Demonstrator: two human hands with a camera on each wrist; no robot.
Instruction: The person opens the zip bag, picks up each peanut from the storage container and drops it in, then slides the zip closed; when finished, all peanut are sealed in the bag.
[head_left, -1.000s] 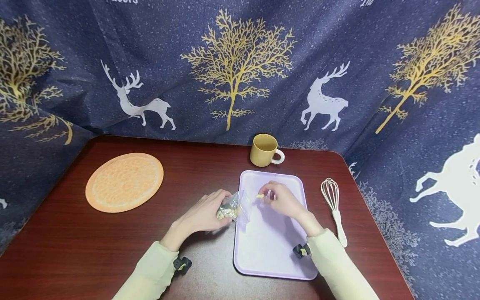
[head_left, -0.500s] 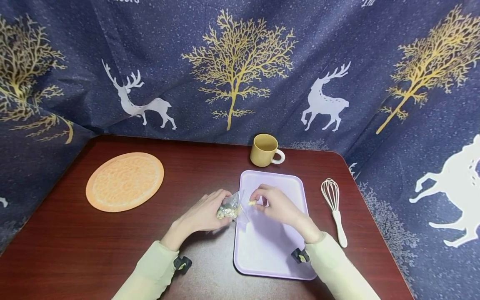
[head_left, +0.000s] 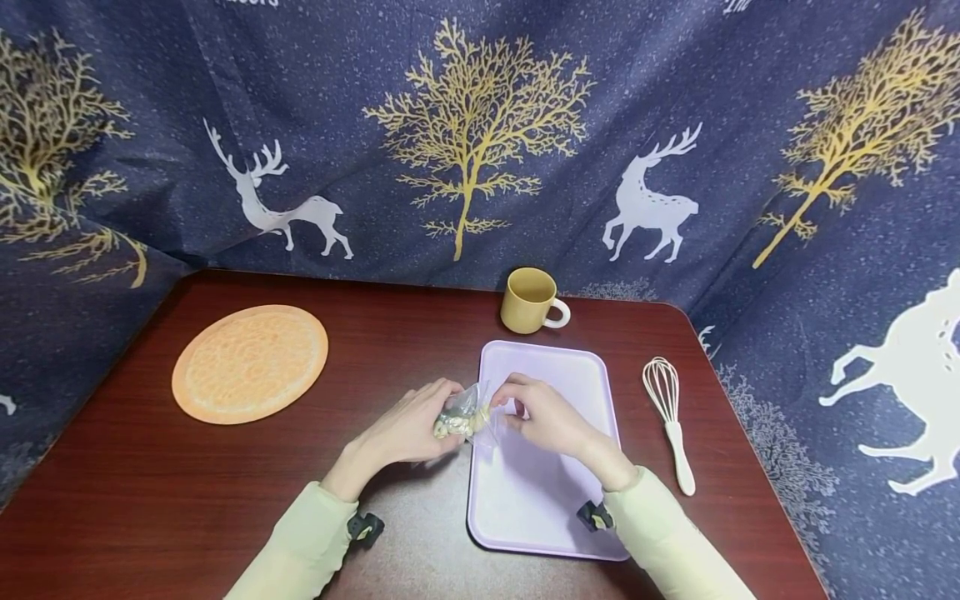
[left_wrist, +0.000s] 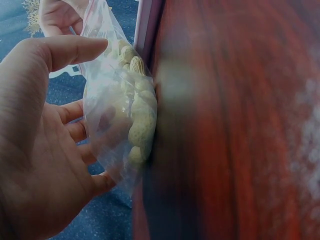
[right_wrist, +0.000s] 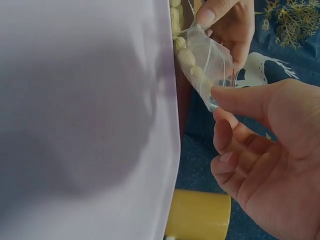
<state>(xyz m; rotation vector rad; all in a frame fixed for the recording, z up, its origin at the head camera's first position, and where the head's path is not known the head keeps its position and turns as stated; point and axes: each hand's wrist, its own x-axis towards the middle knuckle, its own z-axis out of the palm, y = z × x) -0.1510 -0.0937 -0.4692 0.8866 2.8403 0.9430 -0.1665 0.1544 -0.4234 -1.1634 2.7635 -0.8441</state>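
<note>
My left hand (head_left: pixel 412 423) holds a clear zip bag (head_left: pixel 463 402) by its side, over the left edge of the lilac tray (head_left: pixel 536 508). In the left wrist view, several peanuts in their shells (left_wrist: pixel 142 125) lie along the bag's lower side, with the thumb pressing the plastic near the mouth. My right hand (head_left: pixel 551 419) is at that mouth from the right. Its thumb and index finger pinch a peanut (right_wrist: pixel 206 86) at the opening in the right wrist view, the fingertips partly covering it. The other fingers are loosely curled.
A mustard mug (head_left: pixel 523 307) with a white handle stands behind the tray. To the tray's right lies a white whisk (head_left: pixel 673 433). A round orange-patterned mat (head_left: pixel 251 364) rests on the table's left side. A dark blue printed cloth (head_left: pixel 420 142) hangs behind the table.
My right hand has moved left with the peanut, from above the tray to the bag's mouth. The left hand and the bag have stayed nearly in place.
</note>
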